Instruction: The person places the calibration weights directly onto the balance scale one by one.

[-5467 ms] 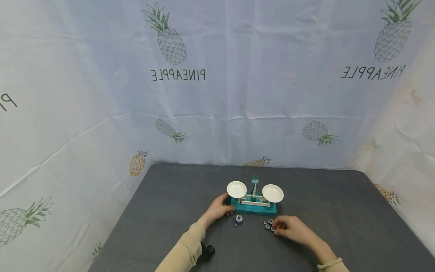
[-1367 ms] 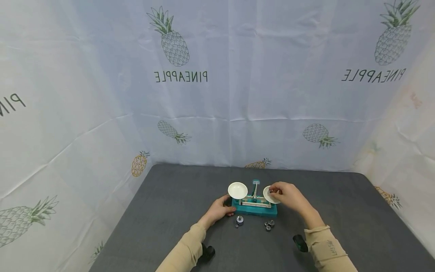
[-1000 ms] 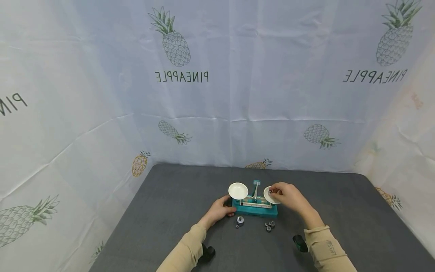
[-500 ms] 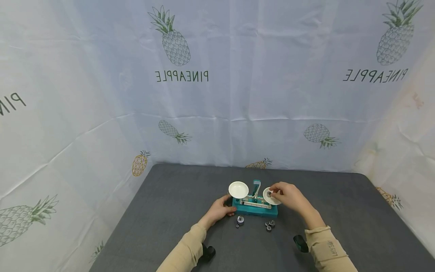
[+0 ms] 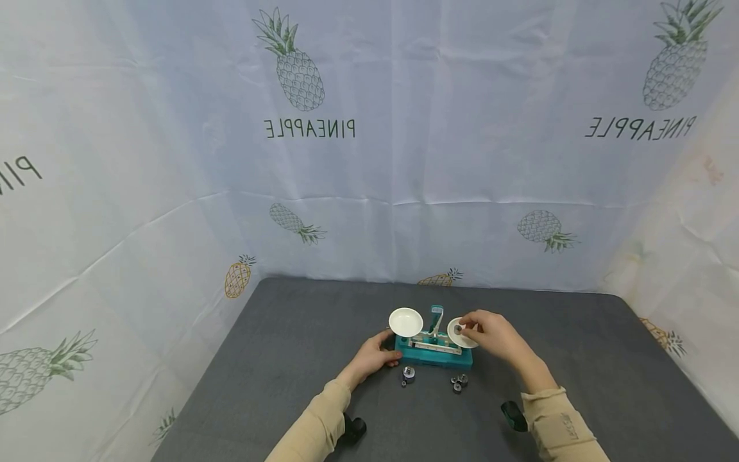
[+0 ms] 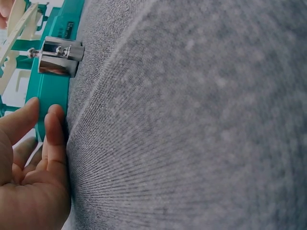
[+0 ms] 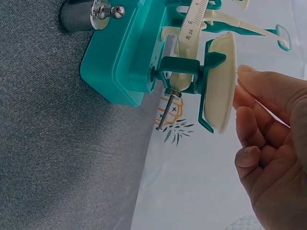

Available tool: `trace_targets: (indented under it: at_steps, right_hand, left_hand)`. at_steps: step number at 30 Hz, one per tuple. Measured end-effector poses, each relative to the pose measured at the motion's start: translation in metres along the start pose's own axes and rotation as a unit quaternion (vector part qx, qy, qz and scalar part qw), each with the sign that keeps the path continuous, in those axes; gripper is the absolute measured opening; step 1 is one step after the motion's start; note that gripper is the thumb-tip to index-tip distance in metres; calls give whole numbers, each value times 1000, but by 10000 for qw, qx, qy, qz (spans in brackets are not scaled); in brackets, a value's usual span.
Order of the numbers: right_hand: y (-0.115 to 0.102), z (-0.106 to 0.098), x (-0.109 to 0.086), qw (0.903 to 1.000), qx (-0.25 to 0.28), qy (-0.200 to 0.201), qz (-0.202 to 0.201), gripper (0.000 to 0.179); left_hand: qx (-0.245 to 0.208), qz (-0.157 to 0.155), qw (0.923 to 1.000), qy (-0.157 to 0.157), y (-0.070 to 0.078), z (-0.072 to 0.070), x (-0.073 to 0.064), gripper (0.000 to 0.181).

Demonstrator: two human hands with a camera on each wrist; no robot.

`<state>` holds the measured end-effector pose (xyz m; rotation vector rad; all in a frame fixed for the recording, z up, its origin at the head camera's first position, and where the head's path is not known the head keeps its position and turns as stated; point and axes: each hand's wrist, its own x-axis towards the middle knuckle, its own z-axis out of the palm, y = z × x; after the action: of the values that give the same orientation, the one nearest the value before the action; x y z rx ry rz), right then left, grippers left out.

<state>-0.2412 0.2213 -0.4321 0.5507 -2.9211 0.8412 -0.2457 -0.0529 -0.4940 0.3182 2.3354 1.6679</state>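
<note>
A teal balance scale (image 5: 433,356) with two white pans stands on the dark table. My left hand (image 5: 372,357) grips the left end of its base, thumb on top and fingers along the side in the left wrist view. My right hand (image 5: 491,333) is at the right pan (image 5: 469,342), thumb and forefinger around a small metal weight (image 5: 458,329) inside it. In the right wrist view the pan's rim hides the fingertips and the weight. The left pan (image 5: 406,322) holds nothing. A large chrome weight (image 6: 57,56) stands before the base.
A tiny weight (image 5: 403,384) lies next to the large one. Several small weights (image 5: 458,384) stand clustered in front of the base's right end. Black wrist straps with cameras sit under both sleeves. A pineapple-print curtain (image 5: 369,160) surrounds the table.
My right hand has lifted a weight from the front cluster and brought it into the right pan. The pointer has since tilted and that pan sits slightly lower. My left hand keeps its hold.
</note>
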Motion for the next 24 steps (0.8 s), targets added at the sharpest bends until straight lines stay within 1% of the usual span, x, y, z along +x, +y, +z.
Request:
trace_targets:
  at_steps: [1,2,4,12,17,21,24]
  right_hand:
    - [0,0,-1,10000,-26,6,-21,18]
    - [-1,-1,-1,10000,-43,12,-47,18]
    - [-1,-2,-3,9999,-87,52,-90,18]
    - [-3,-4,-12,9996,-158,228,-101,18]
    - [-5,-5,-22,9993,99,333,-148,19]
    - [-5,-3,-31,9980,453,399,-167,21]
    - [-2,3,-36,9961,765,380,-201,22]
  left_hand:
    - [-18,12,10000,-21,1,-1,-1,57]
    - [-39,20,10000,-38,6,-1,-3,56]
    - [-35,27,10000,-51,8,-2,-4,56]
    - [-90,24,10000,-34,6,-2,-4,56]
    - [-90,46,9999,-28,6,-1,-4,57]
    - [-65,30,10000,-56,6,-1,-3,56]
    - [-28,51,10000,-53,-2,0,0,56]
